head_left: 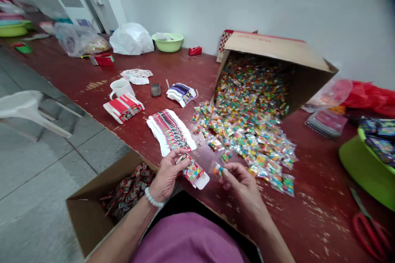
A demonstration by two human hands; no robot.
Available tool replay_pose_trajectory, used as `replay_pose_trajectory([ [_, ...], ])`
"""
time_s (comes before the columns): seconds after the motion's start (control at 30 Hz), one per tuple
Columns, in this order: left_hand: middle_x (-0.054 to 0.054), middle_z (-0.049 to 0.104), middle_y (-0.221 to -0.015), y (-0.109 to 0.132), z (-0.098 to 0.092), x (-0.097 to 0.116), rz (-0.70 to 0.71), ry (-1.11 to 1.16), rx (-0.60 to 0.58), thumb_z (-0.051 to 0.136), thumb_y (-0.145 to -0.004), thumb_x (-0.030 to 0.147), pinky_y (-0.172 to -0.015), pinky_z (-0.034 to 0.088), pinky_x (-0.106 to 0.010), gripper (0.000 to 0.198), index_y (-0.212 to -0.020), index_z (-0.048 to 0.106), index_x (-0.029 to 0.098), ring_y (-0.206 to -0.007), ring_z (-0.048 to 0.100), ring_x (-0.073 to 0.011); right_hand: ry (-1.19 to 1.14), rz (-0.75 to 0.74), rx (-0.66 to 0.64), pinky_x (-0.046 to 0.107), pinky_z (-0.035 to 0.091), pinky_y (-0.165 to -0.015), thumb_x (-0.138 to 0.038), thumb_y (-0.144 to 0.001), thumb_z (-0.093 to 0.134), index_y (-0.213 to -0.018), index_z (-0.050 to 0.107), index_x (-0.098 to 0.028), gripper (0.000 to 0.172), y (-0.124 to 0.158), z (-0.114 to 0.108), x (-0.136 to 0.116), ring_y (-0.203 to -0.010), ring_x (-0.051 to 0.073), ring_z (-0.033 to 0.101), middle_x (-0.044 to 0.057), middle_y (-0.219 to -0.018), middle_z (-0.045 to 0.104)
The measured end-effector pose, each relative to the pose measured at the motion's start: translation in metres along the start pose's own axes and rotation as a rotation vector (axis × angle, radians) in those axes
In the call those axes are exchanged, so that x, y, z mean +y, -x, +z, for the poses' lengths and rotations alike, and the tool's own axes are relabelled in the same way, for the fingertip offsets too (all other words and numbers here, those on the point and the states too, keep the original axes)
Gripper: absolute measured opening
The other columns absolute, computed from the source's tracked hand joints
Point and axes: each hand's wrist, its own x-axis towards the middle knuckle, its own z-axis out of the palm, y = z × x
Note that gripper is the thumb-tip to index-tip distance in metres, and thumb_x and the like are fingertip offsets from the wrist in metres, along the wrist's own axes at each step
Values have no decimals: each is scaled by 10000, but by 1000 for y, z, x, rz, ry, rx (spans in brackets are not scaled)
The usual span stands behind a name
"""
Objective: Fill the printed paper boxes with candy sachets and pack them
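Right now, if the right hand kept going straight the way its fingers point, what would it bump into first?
Probably the printed card held in the left hand. The right hand, pinching a small candy packet, points left toward it. Depth is hard to judge.

Surface: worn red-brown table (308,222).
Centre: tipped cardboard box (277,51), spilled candy packets (247,135).
Left of centre: fanned card stacks (171,130), white mug (120,88).
Lower right: red scissors (370,228).
Right edge: green basin (364,168).
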Motion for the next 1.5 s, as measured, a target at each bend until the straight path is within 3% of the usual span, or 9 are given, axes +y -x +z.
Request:
replay_pose_trajectory([
  [0.2, 28, 659, -793, 3, -1, -6, -21, 74, -16, 848, -676, 226, -580, 575, -265, 426, -940, 514, 203, -656, 655, -134, 193, -95, -13, 250, 459, -577, -489, -867, 639, -959, 641, -195, 307, 15, 13, -4, -642, 149, 539, 16, -780, 619],
  [0.47, -77, 702, -1008, 13, -6, -11, -237, -126, -414, 857, -620, 150, -741, 540, -231, 538, -1105, 625, 130, -834, 678, -151, 175, -164, -19, 280, 500, -636, -445, -858, 660, -1057, 641, -185, 328, 2, 12, -8, -718, 186, 616, 46, -851, 675],
  [0.7, -48, 689, -887, 18, 11, -24, -377, -145, -619, 773, -715, 238, -554, 505, -217, 435, -1087, 559, 171, -658, 702, -170, 507, -313, 25, 340, 484, -726, -391, -881, 642, -865, 713, -222, 184, 6, 15, -22, -774, 213, 619, 50, -826, 696],
  [0.83, -54, 683, -963, 18, 18, -27, -289, -38, -566, 762, -712, 185, -625, 551, -263, 417, -1067, 542, 179, -697, 708, -175, 602, -470, 6, 437, 431, -945, -383, -943, 552, -958, 747, -291, 217, 12, 15, -24, -1077, 255, 563, 68, -1125, 636],
  [0.97, -68, 672, -1071, 19, 20, -23, -256, 6, -474, 765, -721, 193, -598, 558, -273, 517, -1184, 535, 211, -706, 711, -186, 392, -435, 83, 399, 467, -945, -378, -934, 578, -1198, 641, -280, 289, 14, 15, -14, -1163, 241, 534, 94, -1340, 492],
  [1.13, -76, 708, -934, 23, 28, -20, -301, 65, -449, 728, -786, 326, -491, 547, -250, 543, -1280, 548, 189, -597, 680, -168, 312, -429, -24, 349, 474, -923, -336, -908, 625, -1015, 724, -262, 163, 14, 19, -6, -1090, 220, 576, 72, -1141, 575],
  [1.3, -97, 711, -733, 22, 34, -25, -519, 124, -319, 438, -905, 583, -352, 506, -279, 583, -1202, 600, 108, -466, 659, -211, 172, -250, -172, 296, 527, -742, -396, -916, 604, -955, 771, -235, 234, 15, 23, -8, -873, 179, 633, 73, -1086, 561],
  [1.4, -69, 685, -640, 22, 34, -29, -479, 91, -217, 489, -899, 482, -343, 485, -250, 456, -1063, 645, 86, -426, 628, -182, 100, -204, -101, 280, 522, -630, -410, -851, 689, -962, 749, -222, 226, 14, 26, -8, -705, 140, 607, 57, -1047, 576],
  [1.5, -33, 657, -593, 23, 33, -31, -395, 63, -162, 568, -847, 432, -343, 454, -232, 361, -972, 654, 104, -403, 589, -156, 163, -309, -1, 293, 526, -674, -377, -813, 729, -889, 727, -218, 176, 13, 28, -9, -762, 167, 621, 52, -995, 610],
])
